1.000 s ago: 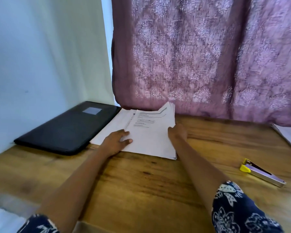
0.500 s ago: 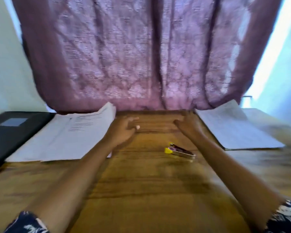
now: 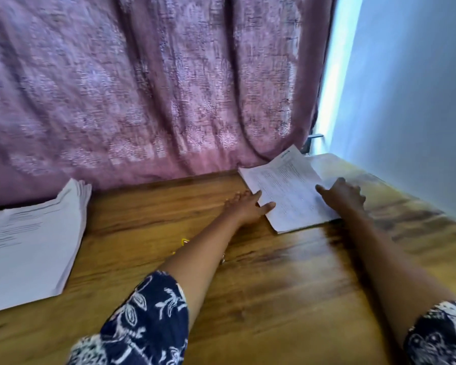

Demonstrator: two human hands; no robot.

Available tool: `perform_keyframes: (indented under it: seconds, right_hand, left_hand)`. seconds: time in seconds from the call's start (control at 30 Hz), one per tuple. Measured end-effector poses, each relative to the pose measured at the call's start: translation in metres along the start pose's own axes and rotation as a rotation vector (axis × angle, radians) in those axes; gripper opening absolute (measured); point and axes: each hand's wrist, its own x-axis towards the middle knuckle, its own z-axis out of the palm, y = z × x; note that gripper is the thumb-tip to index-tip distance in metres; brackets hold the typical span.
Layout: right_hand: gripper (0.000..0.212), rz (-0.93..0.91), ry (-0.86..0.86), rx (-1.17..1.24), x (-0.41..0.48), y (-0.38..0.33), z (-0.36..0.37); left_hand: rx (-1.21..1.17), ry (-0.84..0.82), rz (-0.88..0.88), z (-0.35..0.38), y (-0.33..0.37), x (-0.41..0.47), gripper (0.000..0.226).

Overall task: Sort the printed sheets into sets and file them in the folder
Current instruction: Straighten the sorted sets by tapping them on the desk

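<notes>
The print on the stack of sheets (image 3: 287,191) between your hands is too blurred to read. Your left forearm hides most of a small yellow object (image 3: 184,241). Your left hand (image 3: 248,209) lies flat at the stack's left edge with its thumb on the paper. Your right hand (image 3: 345,194) rests on the stack's right side, fingers spread. A second stack (image 3: 29,248), well left of both hands, is cut off.

One head-worn view, looking forward and down over the wooden table (image 3: 274,299) from its near edge. It faces the table's far right corner, where a pale wall (image 3: 406,88) stands beside the purple curtain (image 3: 142,88) hanging along the table's back. We're close in: patterned sleeves (image 3: 148,320) fill the bottom of frame and forearms stretch away across the table. The wide lens bends the edges, and the picture is blurred.
</notes>
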Motion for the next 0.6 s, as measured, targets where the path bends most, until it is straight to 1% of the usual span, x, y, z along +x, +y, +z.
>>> perform_keyframes:
  seconds: [0.1, 0.17, 0.27, 0.33, 0.43, 0.6]
  right_hand:
    - [0.064, -0.038, 0.016, 0.022, 0.004, 0.0, -0.002]
    - [0.061, -0.04, -0.021, 0.097, 0.009, -0.001, -0.004]
    - [0.053, 0.025, -0.059, 0.212, 0.015, 0.0, -0.006]
    - [0.048, 0.09, -0.08, 0.331, 0.019, 0.003, -0.008]
    - [0.048, 0.116, -0.127, 0.474, 0.024, 0.005, -0.008]
    - [0.042, 0.091, -0.225, 0.498, 0.026, 0.002, -0.013]
  left_hand:
    - [0.07, -0.003, -0.017, 0.009, 0.002, 0.0, 0.08]
    - [0.067, 0.011, -0.007, 0.01, -0.001, 0.0, 0.08]
    - [0.08, 0.006, -0.005, 0.01, -0.003, 0.0, 0.08]
    - [0.087, 0.001, -0.002, 0.01, -0.003, 0.001, 0.081]
    - [0.078, -0.016, 0.001, 0.008, -0.004, 0.004, 0.08]
    - [0.041, -0.03, 0.012, 0.007, -0.007, 0.005, 0.078]
